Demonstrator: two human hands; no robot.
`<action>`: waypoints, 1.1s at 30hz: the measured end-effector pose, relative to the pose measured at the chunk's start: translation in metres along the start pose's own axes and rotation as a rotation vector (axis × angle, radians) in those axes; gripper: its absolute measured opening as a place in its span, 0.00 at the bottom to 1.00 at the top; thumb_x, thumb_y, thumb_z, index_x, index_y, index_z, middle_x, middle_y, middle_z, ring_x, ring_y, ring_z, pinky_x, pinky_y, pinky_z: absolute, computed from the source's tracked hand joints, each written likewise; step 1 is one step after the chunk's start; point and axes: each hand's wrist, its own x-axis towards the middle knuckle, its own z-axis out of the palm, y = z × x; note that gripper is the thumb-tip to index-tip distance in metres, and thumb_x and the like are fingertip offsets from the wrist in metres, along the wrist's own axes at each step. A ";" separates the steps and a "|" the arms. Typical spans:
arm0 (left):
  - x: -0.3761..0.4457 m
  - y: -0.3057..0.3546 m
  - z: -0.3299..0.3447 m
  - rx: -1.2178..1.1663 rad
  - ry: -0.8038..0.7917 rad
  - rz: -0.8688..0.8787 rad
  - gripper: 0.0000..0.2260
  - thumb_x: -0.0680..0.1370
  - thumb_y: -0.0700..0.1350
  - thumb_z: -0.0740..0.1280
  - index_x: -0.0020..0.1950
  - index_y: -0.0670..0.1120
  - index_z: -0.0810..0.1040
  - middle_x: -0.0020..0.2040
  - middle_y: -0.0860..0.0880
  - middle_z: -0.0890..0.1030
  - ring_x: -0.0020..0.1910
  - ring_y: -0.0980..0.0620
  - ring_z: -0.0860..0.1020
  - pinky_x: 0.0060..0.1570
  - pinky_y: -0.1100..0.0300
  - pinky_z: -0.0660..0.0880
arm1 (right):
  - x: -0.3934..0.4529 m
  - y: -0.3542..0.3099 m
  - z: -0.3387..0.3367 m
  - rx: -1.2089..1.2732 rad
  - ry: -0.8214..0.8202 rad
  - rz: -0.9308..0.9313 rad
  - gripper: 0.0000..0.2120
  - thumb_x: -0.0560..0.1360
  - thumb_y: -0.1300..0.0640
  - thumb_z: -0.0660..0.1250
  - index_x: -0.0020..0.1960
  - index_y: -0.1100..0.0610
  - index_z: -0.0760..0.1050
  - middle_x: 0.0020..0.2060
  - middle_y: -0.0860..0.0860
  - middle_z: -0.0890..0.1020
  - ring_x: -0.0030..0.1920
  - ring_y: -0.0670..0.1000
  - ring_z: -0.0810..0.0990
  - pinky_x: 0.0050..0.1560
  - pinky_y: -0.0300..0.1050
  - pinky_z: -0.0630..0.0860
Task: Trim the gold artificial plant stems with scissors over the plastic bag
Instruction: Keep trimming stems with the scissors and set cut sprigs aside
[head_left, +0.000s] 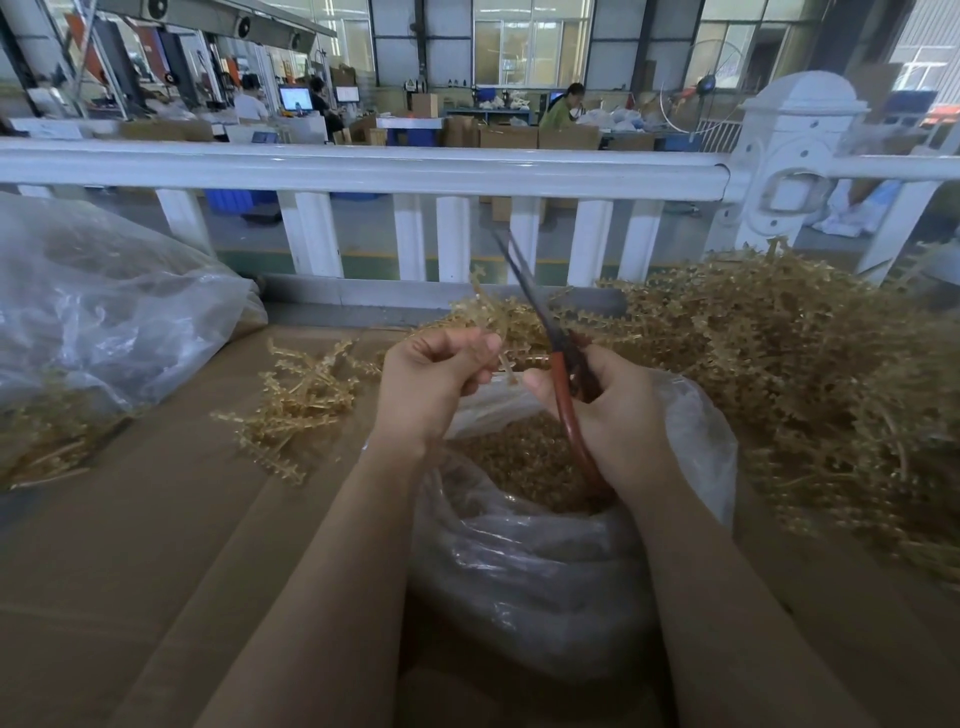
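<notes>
My left hand (431, 376) pinches a gold plastic stem (506, 322) whose leafy end rises past the fingers. My right hand (610, 405) grips the red-handled scissors (563, 384), their dark blades pointing up and away toward the white railing. Both hands hover above the open clear plastic bag (545, 566), which holds a heap of small gold trimmings (519, 462). The stem's cut end sits between the two hands, just left of the scissor handle.
A big pile of gold stems (789, 384) fills the right side of the cardboard surface (156, 545). A smaller bunch (301, 400) lies left of my hands. A second clear bag (104, 306) stands at the far left. A white railing (363, 171) runs across behind.
</notes>
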 end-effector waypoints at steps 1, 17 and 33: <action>0.000 0.001 -0.001 -0.001 0.002 0.008 0.03 0.72 0.41 0.75 0.42 0.43 0.84 0.33 0.47 0.81 0.31 0.55 0.75 0.35 0.64 0.73 | -0.001 0.000 0.000 -0.063 -0.025 -0.023 0.19 0.65 0.28 0.69 0.41 0.43 0.77 0.36 0.36 0.81 0.38 0.38 0.80 0.36 0.32 0.72; 0.003 -0.002 -0.010 -0.138 -0.083 0.042 0.10 0.79 0.32 0.64 0.39 0.40 0.76 0.36 0.44 0.73 0.36 0.52 0.70 0.38 0.64 0.70 | -0.001 0.005 -0.001 -0.466 -0.082 -0.138 0.24 0.69 0.27 0.63 0.47 0.48 0.75 0.35 0.41 0.77 0.38 0.39 0.76 0.37 0.39 0.73; 0.001 -0.002 -0.004 -0.227 -0.119 -0.081 0.08 0.79 0.34 0.64 0.42 0.42 0.80 0.34 0.49 0.77 0.33 0.55 0.73 0.39 0.63 0.69 | -0.003 0.003 0.000 -0.546 0.025 -0.173 0.25 0.71 0.29 0.67 0.42 0.51 0.77 0.33 0.43 0.79 0.36 0.45 0.77 0.38 0.44 0.78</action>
